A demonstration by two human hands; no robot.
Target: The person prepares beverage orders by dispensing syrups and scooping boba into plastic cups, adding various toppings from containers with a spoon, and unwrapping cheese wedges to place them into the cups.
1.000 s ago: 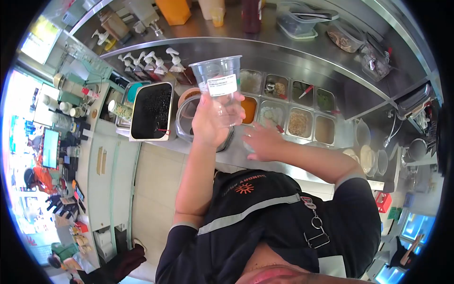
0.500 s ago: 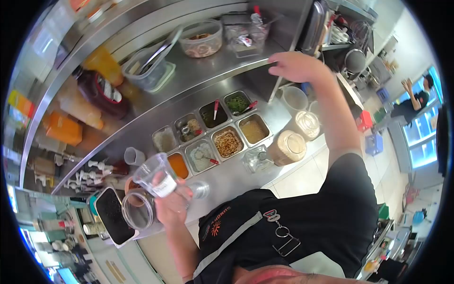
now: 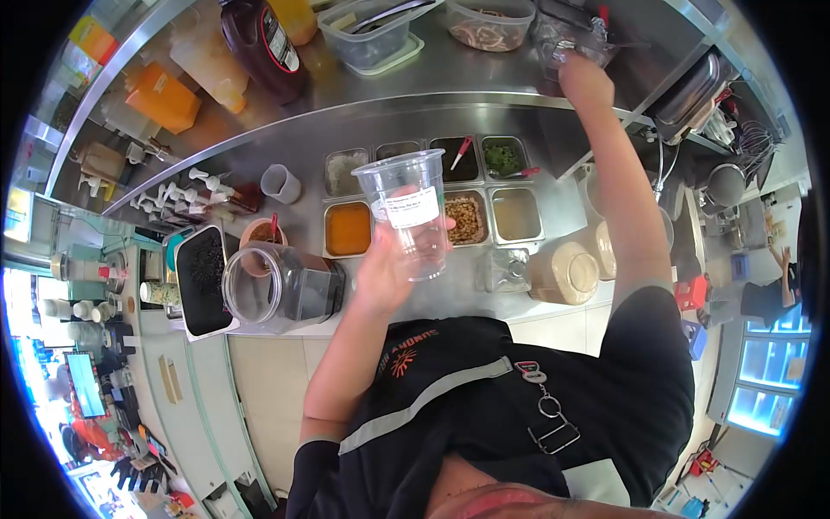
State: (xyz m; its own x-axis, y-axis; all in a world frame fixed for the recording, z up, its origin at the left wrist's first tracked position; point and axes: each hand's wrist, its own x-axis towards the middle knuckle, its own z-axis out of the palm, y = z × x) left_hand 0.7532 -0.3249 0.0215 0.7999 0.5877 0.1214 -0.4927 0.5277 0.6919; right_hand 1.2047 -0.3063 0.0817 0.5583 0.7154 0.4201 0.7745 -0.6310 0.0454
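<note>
My left hand (image 3: 386, 275) is wrapped around a clear plastic cup (image 3: 425, 246) with a white printed label, held upright above the counter. Up on the shelf, my right hand (image 3: 588, 85) has its fingers bent together at a clear container (image 3: 546, 39) with crumpled foil (image 3: 564, 45) in it. What these fingers pinch, if anything, is hidden. Behind the cup sit metal pans, among them an orange sauce (image 3: 348, 228), chopped nuts (image 3: 467, 216), green herbs (image 3: 501, 159) and a pale liquid (image 3: 517, 214). The cup covers part of some pans.
A large clear jar (image 3: 298, 288) and a black-filled tray (image 3: 206, 281) stand at the left. Lidded tubs (image 3: 564, 272) stand at the right of the counter. The shelf holds a dark bottle (image 3: 264, 52) and a plastic box (image 3: 367, 43). Another person (image 3: 772, 294) is far right.
My right hand has moved forward over the shelf edge to the foil container. My left hand has raised the cup and brought it over the pans. The view has shifted.
</note>
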